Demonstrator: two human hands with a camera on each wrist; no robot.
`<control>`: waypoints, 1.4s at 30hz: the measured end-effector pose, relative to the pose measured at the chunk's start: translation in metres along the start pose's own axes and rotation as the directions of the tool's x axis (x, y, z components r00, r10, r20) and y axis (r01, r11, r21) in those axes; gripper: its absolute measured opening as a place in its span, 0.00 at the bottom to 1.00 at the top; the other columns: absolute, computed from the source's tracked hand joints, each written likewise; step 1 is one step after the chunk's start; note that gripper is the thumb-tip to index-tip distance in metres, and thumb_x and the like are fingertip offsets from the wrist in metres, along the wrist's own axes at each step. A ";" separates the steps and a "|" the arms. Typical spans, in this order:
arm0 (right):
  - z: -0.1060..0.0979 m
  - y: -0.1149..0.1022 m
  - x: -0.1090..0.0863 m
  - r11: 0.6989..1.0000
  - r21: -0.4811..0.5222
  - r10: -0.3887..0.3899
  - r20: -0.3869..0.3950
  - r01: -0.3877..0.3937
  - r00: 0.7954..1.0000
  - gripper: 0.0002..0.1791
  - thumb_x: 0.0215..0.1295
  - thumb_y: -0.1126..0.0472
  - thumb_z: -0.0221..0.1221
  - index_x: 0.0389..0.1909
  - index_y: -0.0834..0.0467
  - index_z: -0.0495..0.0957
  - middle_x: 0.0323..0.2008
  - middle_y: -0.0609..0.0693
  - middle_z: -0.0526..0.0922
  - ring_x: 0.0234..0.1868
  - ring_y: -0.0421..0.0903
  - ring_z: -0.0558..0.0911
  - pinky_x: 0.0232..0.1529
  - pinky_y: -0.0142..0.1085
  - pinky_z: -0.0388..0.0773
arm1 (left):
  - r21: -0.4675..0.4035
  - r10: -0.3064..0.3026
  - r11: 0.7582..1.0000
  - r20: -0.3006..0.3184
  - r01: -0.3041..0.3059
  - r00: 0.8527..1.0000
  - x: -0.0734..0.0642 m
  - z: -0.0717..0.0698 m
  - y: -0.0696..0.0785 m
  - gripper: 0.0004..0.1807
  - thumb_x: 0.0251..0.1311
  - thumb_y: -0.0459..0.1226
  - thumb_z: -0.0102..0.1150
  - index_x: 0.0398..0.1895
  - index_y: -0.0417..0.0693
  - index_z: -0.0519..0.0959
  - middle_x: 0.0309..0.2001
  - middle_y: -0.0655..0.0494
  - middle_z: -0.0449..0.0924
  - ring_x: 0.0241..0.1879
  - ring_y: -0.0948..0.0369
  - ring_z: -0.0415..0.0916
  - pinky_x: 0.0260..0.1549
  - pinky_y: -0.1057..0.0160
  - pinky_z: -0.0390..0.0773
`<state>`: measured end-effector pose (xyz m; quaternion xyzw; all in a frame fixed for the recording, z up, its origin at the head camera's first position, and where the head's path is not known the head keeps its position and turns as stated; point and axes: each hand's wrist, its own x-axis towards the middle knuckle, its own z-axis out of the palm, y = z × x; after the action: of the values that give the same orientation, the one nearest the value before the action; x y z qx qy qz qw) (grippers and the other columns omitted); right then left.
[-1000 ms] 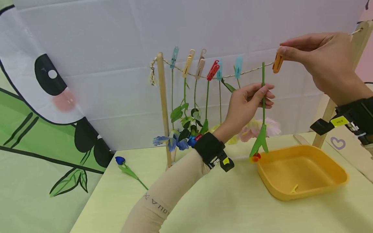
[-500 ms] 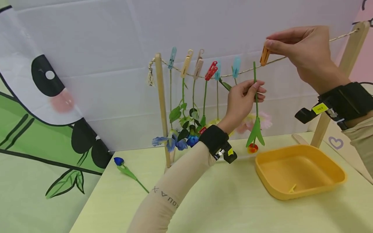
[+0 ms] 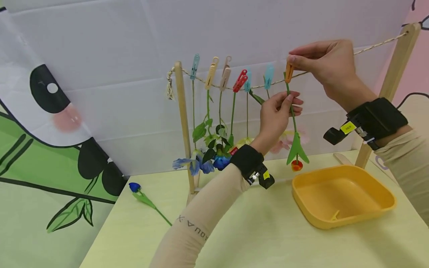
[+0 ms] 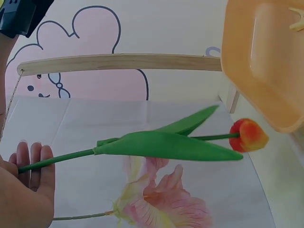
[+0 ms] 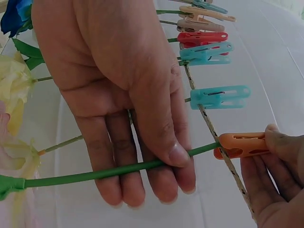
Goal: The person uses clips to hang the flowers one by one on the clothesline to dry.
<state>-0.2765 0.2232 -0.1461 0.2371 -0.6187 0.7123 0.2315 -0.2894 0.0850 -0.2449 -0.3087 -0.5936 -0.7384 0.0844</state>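
An orange-red artificial tulip (image 4: 249, 135) hangs head down, its green stem pinched between the thumb and fingers of my left hand (image 3: 276, 113). Above that, my right hand (image 3: 330, 65) pinches an orange clothespin (image 3: 289, 72) by its upper end. In the right wrist view the clothespin's nose meets the tip of the stem right at the rope (image 5: 234, 178). To the left, blue, yellow, beige and red clothespins (image 3: 240, 80) hold several other flowers upside down on the line. A pale pink flower (image 4: 173, 199) hangs behind the tulip.
A yellow basin (image 3: 345, 193) stands on the table at right, with a small yellow clothespin (image 3: 335, 215) inside. One blue tulip (image 3: 134, 187) lies at the table's left. Wooden posts (image 3: 388, 93) carry the rope at both ends, in front of a white cloth backdrop.
My right hand has moved left with the orange clothespin, from beside the stem down onto its top at the rope. The tulip has shifted slightly left and now tilts a little.
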 end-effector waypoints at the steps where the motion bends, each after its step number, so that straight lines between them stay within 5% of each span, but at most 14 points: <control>1: 0.001 0.001 0.000 1.000 -0.007 0.001 -0.002 -0.001 1.000 0.16 0.55 0.69 0.74 0.43 0.73 0.86 0.36 0.55 0.90 0.38 0.47 0.90 0.46 0.29 0.83 | -0.008 0.001 1.000 -0.003 -0.002 1.000 0.000 0.000 0.000 0.15 0.77 0.34 0.50 0.53 0.31 0.81 0.41 0.38 0.85 0.41 0.42 0.85 0.43 0.61 0.86; 6: 0.000 0.006 -0.001 1.000 -0.027 0.007 0.007 -0.007 1.000 0.15 0.55 0.70 0.74 0.44 0.72 0.86 0.36 0.54 0.90 0.37 0.47 0.90 0.45 0.29 0.83 | -0.020 0.015 1.000 -0.008 -0.015 1.000 0.001 0.000 -0.001 0.14 0.78 0.33 0.49 0.52 0.32 0.81 0.42 0.36 0.84 0.42 0.41 0.85 0.44 0.62 0.86; 12: -0.002 0.009 -0.005 0.979 -0.201 -0.007 0.052 0.017 0.999 0.17 0.60 0.67 0.73 0.48 0.70 0.86 0.38 0.50 0.90 0.39 0.44 0.89 0.46 0.26 0.82 | 0.017 -0.015 1.000 -0.009 0.015 1.000 0.000 -0.004 -0.001 0.14 0.77 0.33 0.50 0.53 0.31 0.81 0.43 0.36 0.85 0.43 0.44 0.86 0.45 0.63 0.85; 19: -0.006 0.011 -0.009 0.928 -0.369 -0.020 0.086 0.050 0.996 0.17 0.65 0.63 0.70 0.51 0.68 0.85 0.38 0.45 0.90 0.40 0.41 0.88 0.46 0.24 0.81 | 0.236 -0.009 0.972 0.008 0.007 1.000 -0.012 -0.011 -0.003 0.14 0.77 0.33 0.52 0.56 0.34 0.82 0.45 0.45 0.88 0.42 0.56 0.88 0.44 0.71 0.83; 25: -0.008 0.013 -0.013 0.875 -0.474 -0.060 0.102 0.102 0.993 0.17 0.67 0.61 0.69 0.53 0.66 0.85 0.38 0.40 0.89 0.41 0.37 0.87 0.44 0.21 0.79 | 0.431 0.030 0.901 0.036 -0.043 0.999 -0.038 -0.016 -0.005 0.17 0.75 0.32 0.55 0.62 0.36 0.80 0.53 0.47 0.87 0.47 0.61 0.86 0.44 0.76 0.79; 30: -0.013 0.014 -0.021 0.817 -0.564 -0.089 0.076 0.116 0.993 0.19 0.68 0.58 0.68 0.56 0.62 0.85 0.43 0.39 0.89 0.43 0.31 0.85 0.45 0.19 0.78 | 0.464 0.019 0.884 0.075 -0.052 0.997 -0.063 -0.031 -0.004 0.16 0.74 0.36 0.58 0.60 0.39 0.82 0.55 0.49 0.86 0.48 0.65 0.85 0.47 0.75 0.79; 33: -0.021 0.014 -0.030 0.772 -0.622 -0.134 0.042 0.131 0.990 0.18 0.69 0.56 0.68 0.56 0.58 0.86 0.45 0.38 0.89 0.44 0.29 0.84 0.48 0.19 0.77 | 0.452 0.006 0.890 0.134 -0.067 0.991 -0.082 -0.049 -0.002 0.16 0.74 0.37 0.60 0.58 0.39 0.83 0.53 0.49 0.87 0.48 0.64 0.85 0.48 0.73 0.80; 36: -0.030 0.014 -0.041 0.735 -0.654 -0.217 0.024 0.179 0.976 0.14 0.70 0.56 0.67 0.53 0.57 0.88 0.45 0.41 0.89 0.44 0.30 0.85 0.50 0.20 0.77 | 0.386 -0.026 0.921 0.187 -0.049 0.982 -0.105 -0.072 -0.002 0.13 0.73 0.36 0.60 0.54 0.37 0.84 0.48 0.47 0.88 0.44 0.59 0.87 0.45 0.66 0.84; 42: -0.047 0.023 -0.070 0.722 -0.650 -0.281 0.038 0.237 0.959 0.11 0.70 0.63 0.66 0.49 0.61 0.88 0.41 0.42 0.90 0.40 0.35 0.87 0.49 0.21 0.78 | 0.357 -0.096 0.934 0.230 0.008 0.968 -0.148 -0.115 0.004 0.09 0.74 0.37 0.59 0.46 0.43 0.87 0.39 0.50 0.89 0.34 0.53 0.87 0.35 0.57 0.87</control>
<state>-0.2383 0.2643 -0.2135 0.2038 -0.7795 0.4220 0.4156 -0.2109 -0.0591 -0.3358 -0.3611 -0.7303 -0.5781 0.0451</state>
